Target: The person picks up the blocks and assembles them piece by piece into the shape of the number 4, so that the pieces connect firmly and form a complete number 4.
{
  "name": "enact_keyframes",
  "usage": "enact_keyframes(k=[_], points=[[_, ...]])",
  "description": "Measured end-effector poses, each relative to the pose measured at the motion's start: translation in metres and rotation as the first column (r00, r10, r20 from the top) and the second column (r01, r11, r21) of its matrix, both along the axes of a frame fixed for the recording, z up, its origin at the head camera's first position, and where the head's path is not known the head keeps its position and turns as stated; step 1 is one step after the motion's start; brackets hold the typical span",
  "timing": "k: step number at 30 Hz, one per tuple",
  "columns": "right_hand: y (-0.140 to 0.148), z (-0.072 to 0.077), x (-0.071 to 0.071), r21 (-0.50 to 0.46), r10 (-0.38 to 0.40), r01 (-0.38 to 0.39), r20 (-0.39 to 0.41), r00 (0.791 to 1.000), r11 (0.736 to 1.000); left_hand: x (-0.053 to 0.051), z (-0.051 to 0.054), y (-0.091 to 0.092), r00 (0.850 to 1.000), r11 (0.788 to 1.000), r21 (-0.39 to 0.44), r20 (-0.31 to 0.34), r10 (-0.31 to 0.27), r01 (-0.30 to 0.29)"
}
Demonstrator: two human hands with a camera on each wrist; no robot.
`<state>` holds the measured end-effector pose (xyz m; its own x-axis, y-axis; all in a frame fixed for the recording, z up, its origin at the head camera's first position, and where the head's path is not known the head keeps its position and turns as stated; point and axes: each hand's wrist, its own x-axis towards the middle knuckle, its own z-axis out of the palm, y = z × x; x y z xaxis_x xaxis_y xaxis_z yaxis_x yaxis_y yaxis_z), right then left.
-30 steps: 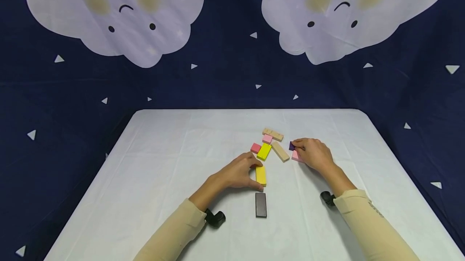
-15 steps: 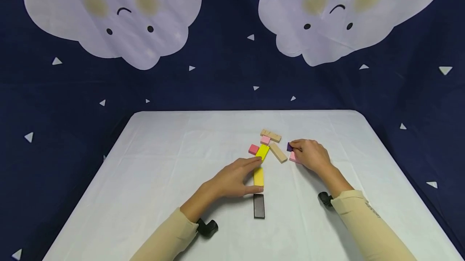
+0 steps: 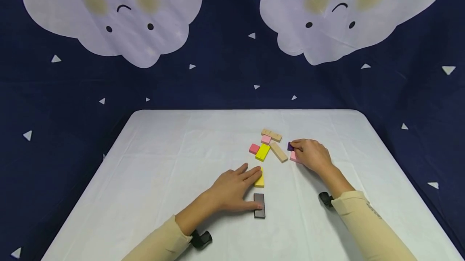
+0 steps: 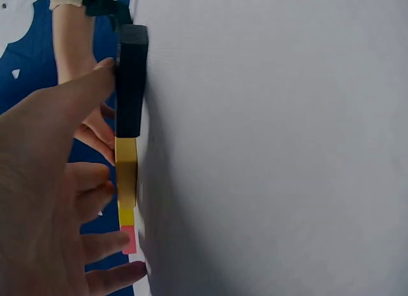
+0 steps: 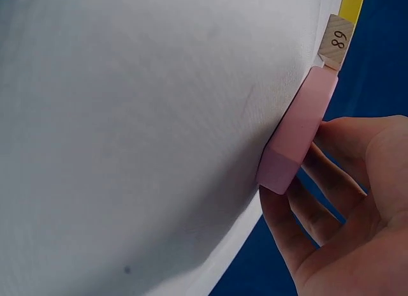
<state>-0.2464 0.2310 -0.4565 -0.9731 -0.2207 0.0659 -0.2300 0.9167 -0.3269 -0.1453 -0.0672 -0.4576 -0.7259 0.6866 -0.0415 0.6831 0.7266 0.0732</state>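
On the table, the left hand is spread wide, its thumb placed at the dark block and its fingertips at the nearer yellow block; both are aligned lengthwise near to far. Under the right hand, narrowly curled around one end, the pink block is laid roughly left-right, the purple block being met at the fingertips.

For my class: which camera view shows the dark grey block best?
The left wrist view: the dark grey block looks largest there, its long side uncovered. The head view shows its top, smaller and partly covered by the thumb of the left hand. The right wrist view does not show it.
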Motion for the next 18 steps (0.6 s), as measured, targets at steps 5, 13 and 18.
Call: enact_keyframes(k=[5,13,18], points=[[-0.0005,-0.0017,-0.0003,0.009,0.004,-0.004,-0.008,1.000,1.000,0.0019,-0.0029,-0.0008,1.000,1.000,0.000,0.000,0.016,-0.016],[-0.0011,0.0005,0.0013,0.016,-0.001,0.002,-0.009,1.000,1.000,-0.0029,-0.0013,-0.0007,1.000,1.000,0.020,0.008,0.019,-0.020],[-0.0022,0.0026,0.0031,0.021,-0.002,0.002,-0.007,1.000,1.000,-0.0050,0.0001,0.0008,1.000,0.999,0.038,0.006,0.021,-0.021]])
